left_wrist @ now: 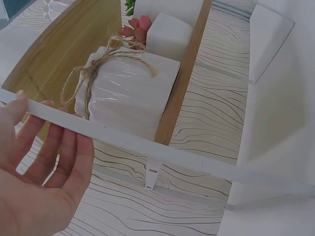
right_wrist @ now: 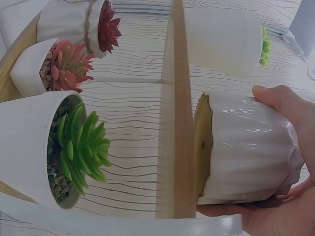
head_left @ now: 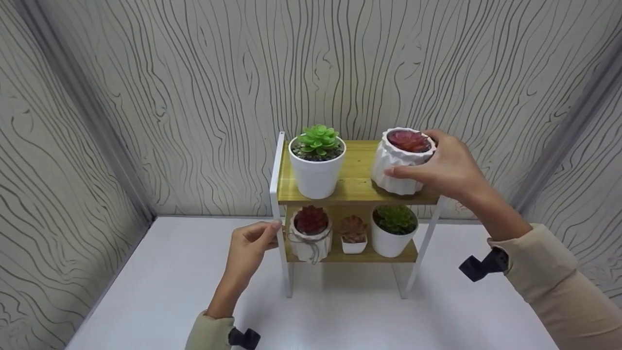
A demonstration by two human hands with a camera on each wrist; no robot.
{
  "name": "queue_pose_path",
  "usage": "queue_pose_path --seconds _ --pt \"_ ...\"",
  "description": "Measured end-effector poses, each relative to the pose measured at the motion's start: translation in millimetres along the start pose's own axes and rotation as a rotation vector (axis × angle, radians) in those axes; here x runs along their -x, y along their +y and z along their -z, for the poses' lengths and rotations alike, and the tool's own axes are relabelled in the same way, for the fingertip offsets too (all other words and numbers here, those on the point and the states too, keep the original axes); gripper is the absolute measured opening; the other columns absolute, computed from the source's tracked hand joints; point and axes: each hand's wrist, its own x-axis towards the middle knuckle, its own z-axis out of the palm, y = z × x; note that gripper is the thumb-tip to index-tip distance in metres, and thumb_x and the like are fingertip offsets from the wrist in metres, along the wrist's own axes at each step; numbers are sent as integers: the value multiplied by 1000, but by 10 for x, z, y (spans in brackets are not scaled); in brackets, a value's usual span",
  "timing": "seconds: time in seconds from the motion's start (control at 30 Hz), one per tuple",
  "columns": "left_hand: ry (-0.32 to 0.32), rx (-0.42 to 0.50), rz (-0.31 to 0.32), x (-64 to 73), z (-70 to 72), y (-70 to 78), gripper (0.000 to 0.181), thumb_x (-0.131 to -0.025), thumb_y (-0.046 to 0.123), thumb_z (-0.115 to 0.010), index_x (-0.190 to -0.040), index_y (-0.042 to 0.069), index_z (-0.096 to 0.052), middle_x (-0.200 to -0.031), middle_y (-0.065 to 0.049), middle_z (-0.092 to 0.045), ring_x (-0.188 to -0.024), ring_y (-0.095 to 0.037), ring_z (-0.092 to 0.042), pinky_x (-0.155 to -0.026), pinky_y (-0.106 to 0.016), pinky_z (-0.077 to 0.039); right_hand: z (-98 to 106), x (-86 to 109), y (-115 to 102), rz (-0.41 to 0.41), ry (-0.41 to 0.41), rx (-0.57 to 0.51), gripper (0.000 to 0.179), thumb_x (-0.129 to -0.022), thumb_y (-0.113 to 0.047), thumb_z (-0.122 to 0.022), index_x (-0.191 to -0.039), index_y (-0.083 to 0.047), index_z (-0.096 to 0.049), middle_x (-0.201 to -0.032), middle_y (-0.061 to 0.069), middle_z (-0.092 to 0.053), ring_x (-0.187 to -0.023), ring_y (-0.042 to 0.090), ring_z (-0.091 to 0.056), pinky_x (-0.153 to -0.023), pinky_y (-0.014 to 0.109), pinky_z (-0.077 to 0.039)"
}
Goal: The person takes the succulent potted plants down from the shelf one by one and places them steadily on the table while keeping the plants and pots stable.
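Observation:
My right hand (head_left: 449, 167) grips a white ribbed pot (head_left: 396, 167) with a red succulent (head_left: 409, 141), thumb across its front and fingers round the far side. The pot is at the right end of the shelf rack's wooden top board (head_left: 358, 160); its tan underside (right_wrist: 203, 147) shows in the right wrist view, tilted up off the board. My left hand (head_left: 250, 248) pinches the rack's white metal side post (left_wrist: 118, 135), thumb on one side and fingers on the other. Close by it on the lower board stands a white pot tied with twine (head_left: 311, 243), holding a dark red succulent.
At the top board's left end is a smooth white pot (head_left: 317, 177) with a green succulent. Below stand a small square pot (head_left: 354, 247) with a reddish plant and a white pot (head_left: 391, 243) with a green one. The rack is on a white table (head_left: 160, 287) before a wood-grain-patterned wall (head_left: 218, 97).

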Motion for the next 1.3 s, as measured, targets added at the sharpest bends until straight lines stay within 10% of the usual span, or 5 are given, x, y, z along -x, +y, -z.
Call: queue_pose_path --seconds 0.47,1.3 --pt "1 -5 -1 -9 1 -32 28 -103 30 -69 -110 5 -80 -110 -17 -79 -103 -29 -78 -90 -29 -65 124 109 -11 29 51 32 90 -74 -49 -95 -139 -2 -56 -124 17 -69 -110 26 -65 -80 15 -51" --pt "7 -5 8 -8 9 -17 26 -102 30 -71 -105 6 -81 -104 -12 -79 -100 -30 -77 -89 -30 -65 100 266 15 48 31 9 89 -75 -47 -95 -141 -2 -53 -126 16 -67 -111 29 -64 -77 6 -51"
